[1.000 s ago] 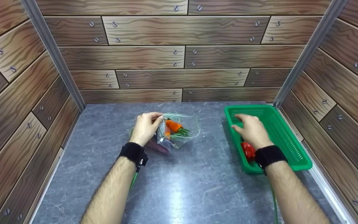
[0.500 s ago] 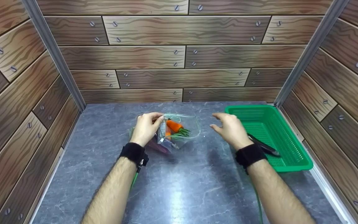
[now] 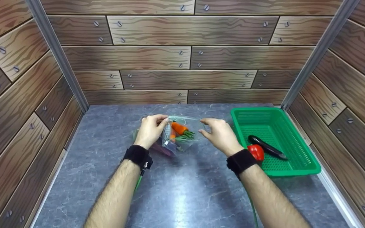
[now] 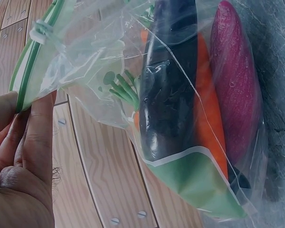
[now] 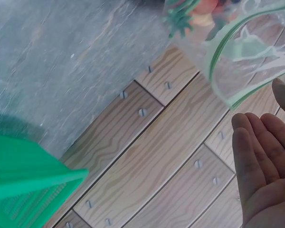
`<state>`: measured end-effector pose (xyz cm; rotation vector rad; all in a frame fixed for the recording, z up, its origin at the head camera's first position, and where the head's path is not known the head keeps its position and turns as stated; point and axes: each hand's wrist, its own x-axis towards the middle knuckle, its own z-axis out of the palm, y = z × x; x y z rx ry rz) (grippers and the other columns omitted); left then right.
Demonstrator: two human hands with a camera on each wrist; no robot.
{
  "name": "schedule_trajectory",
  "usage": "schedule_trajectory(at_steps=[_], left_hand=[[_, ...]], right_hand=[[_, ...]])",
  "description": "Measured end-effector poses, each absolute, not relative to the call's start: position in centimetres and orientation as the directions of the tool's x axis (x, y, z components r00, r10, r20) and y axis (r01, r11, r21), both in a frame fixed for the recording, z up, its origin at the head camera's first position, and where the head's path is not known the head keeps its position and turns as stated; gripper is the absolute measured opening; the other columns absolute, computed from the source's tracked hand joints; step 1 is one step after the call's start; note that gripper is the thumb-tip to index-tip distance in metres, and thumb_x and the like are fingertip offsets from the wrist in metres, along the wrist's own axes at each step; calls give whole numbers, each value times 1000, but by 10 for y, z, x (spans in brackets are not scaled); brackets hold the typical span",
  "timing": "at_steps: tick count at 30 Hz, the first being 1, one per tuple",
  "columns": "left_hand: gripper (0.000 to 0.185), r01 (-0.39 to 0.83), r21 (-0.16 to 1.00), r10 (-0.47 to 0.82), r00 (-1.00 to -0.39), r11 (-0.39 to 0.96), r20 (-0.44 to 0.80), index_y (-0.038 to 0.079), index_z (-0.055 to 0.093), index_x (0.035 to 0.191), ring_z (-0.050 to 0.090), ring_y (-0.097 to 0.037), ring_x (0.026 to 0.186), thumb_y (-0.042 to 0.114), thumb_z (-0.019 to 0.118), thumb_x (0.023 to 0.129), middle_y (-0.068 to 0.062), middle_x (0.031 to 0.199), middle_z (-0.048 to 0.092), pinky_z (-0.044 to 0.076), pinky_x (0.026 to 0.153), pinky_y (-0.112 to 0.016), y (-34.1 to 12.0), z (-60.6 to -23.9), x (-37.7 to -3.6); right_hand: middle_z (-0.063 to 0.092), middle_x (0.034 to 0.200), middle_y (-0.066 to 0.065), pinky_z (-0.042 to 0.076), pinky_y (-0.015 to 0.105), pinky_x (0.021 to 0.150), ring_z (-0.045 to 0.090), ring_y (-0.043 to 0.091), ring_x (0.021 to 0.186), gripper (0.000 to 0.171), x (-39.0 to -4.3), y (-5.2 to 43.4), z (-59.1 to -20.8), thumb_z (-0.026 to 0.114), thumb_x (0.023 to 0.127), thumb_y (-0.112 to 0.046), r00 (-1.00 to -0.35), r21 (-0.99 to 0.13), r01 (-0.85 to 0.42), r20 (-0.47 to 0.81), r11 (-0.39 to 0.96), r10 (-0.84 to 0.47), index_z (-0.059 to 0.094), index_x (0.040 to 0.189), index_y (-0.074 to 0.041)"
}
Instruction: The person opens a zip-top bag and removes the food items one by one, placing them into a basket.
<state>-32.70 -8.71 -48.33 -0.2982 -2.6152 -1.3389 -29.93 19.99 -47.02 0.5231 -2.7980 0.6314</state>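
A clear zip bag (image 4: pixel 199 183) with a green-edged mouth stands mid-table, its opening spread toward the right. Inside are a carrot (image 3: pixel 179 128) with green tops, a dark eggplant (image 4: pixel 168 95) and a long purple vegetable (image 4: pixel 232 80), perhaps a sweet potato; more orange shows behind them. My left hand (image 3: pixel 150 130) pinches the zip edge at the mouth's left side between thumb and fingers. Close to the mouth's right edge is my right hand (image 3: pixel 221 135), its thumb and extended fingers apart. The right wrist view shows a small gap between those fingertips and the bag's corner.
At the right stands a green plastic basket (image 3: pixel 298 139), holding a red bell pepper (image 3: pixel 256 152) and a dark eggplant (image 3: pixel 267 147). My right forearm passes by its near left side. Wood-patterned walls enclose the grey table (image 3: pixel 106 177) on the left, right and back.
My right hand has moved left from over the green basket to the bag's right edge, uncovering the pepper and eggplant. My left hand has kept its pinch on the bag.
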Motion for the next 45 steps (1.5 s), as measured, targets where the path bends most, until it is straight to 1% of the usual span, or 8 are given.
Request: schedule_trajectory(at_steps=[7, 14, 19, 25, 31, 38, 43, 45], left_hand=[[28, 262, 780, 92, -962, 569, 256, 7, 87, 137, 88, -30, 121, 23, 76, 117, -14, 127, 91, 72, 106, -50, -86, -485, -327], [27, 264, 779, 96, -962, 569, 256, 6, 87, 137, 89, -30, 119, 21, 76, 116, -14, 125, 91, 72, 104, -50, -84, -485, -326], [25, 268, 776, 91, -960, 572, 264, 8, 88, 135, 89, -28, 116, 21, 77, 116, -12, 123, 92, 72, 101, -49, -83, -486, -326], [26, 264, 773, 89, -961, 577, 261, 9, 88, 135, 89, -28, 118, 22, 76, 117, -12, 125, 91, 72, 104, -49, -83, -488, -327], [26, 281, 756, 106, -956, 591, 273, 8, 87, 136, 88, -29, 121, 23, 77, 116, -12, 129, 90, 72, 106, -49, -82, -489, -326], [25, 309, 741, 126, -948, 597, 294, 7, 88, 133, 87, -31, 122, 20, 78, 115, -13, 132, 89, 71, 107, -49, -83, -492, -326], [24, 309, 741, 132, -948, 597, 289, 6, 88, 133, 87, -31, 124, 19, 78, 115, -13, 133, 89, 70, 108, -50, -84, -495, -326], [25, 308, 741, 138, -949, 597, 283, 6, 88, 133, 87, -31, 123, 19, 78, 115, -13, 131, 90, 71, 107, -49, -84, -497, -325]], right_hand=[[85, 141, 19, 72, 53, 107, 85, 37, 124, 40, -301, 181, -479, 87, 109, -18, -909, -371, -399, 277, 839, -310, 80, 146, -4], [85, 142, 19, 71, 53, 109, 84, 38, 126, 39, -310, 167, -493, 86, 109, -16, -916, -367, -393, 237, 843, -324, 81, 145, -4], [85, 140, 21, 70, 55, 111, 84, 41, 127, 37, -318, 159, -502, 86, 108, -12, -917, -357, -394, 212, 847, -337, 81, 143, -2], [87, 131, 25, 72, 56, 105, 86, 44, 118, 32, -328, 154, -515, 87, 106, -9, -929, -366, -367, 184, 855, -320, 83, 136, 2], [88, 118, 23, 72, 57, 98, 86, 43, 109, 26, -331, 151, -529, 88, 103, -8, -942, -333, -332, 169, 883, -290, 85, 127, 2], [88, 114, 23, 73, 61, 92, 86, 46, 104, 23, -332, 149, -542, 90, 105, -13, -963, -322, -269, 101, 908, -250, 85, 123, -1], [87, 118, 25, 72, 64, 93, 86, 50, 108, 27, -330, 149, -554, 91, 103, -12, -961, -312, -274, 108, 910, -253, 82, 126, -2], [87, 116, 25, 72, 65, 92, 85, 50, 107, 25, -329, 150, -558, 91, 102, -11, -959, -292, -282, 109, 914, -261, 79, 122, -4]])
